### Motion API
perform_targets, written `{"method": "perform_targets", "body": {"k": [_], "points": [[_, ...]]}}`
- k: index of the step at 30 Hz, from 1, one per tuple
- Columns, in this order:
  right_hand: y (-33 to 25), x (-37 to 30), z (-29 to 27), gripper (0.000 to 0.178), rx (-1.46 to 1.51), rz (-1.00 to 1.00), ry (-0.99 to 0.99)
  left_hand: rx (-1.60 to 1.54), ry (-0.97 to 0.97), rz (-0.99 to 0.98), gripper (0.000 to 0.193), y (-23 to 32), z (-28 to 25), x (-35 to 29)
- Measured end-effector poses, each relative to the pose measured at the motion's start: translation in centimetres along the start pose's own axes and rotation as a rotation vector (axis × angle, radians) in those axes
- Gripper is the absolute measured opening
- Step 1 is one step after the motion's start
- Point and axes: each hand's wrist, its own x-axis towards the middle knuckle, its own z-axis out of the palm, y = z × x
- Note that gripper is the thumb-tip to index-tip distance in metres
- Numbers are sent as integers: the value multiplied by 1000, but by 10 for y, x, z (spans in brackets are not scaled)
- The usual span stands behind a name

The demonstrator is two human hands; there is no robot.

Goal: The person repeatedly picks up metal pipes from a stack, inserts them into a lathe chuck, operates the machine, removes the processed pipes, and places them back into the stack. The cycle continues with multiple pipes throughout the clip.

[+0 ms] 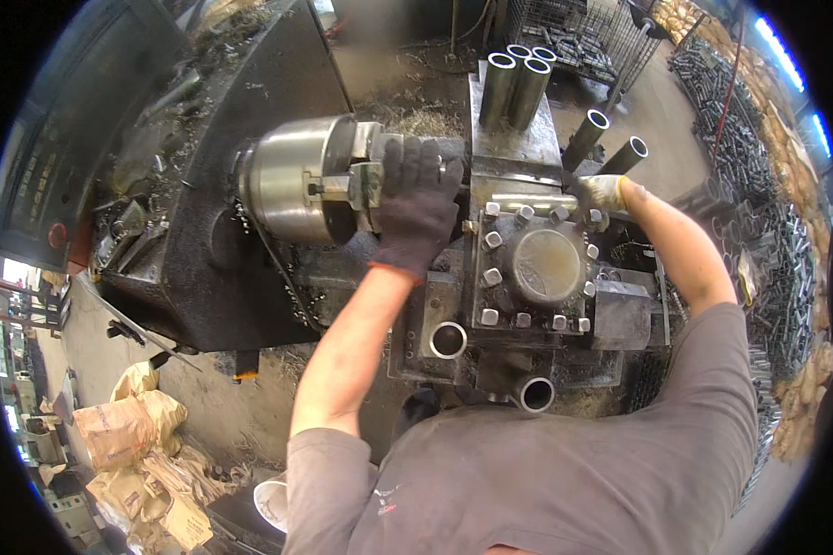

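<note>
My left hand, in a dark glove, is bent over the jaws' end of a lathe chuck. Its fingers lie close together and curl away from me, hiding whatever is under the palm. To the right, my right hand in a pale glove reaches behind the square tool post. It is beside the right end of a shiny steel bar, with its fingers mostly hidden. Several steel tubes stand upright on the plate beyond, and two more tubes lean near my right hand.
Two tube ends point up between my body and the tool post. Bolt heads ring the post's top. A wire basket of metal parts is at the back. Piled short tubes line the right, and paper sacks lie at lower left.
</note>
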Motion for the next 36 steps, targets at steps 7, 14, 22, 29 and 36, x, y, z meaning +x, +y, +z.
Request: {"method": "perform_targets", "body": {"k": [7, 14, 22, 29, 36], "points": [[-119, -24, 9, 36, -385, 243, 806, -1000, -115, -264, 58, 44, -102, -106], [-322, -51, -31, 52, 113, -89, 619, -1035, 461, -606, 57, 42, -77, -75], [-312, -36, -29, 36, -281, 190, 757, -953, 141, -770, 51, 45, -96, 2], [-208, 3, -27, 32, -632, 327, 485, -1082, -12, -1216, 34, 3, -91, -180], [-171, 22, -9, 32, -132, 167, 467, -743, 1042, -1863, 36, -83, -108, -358]]}}
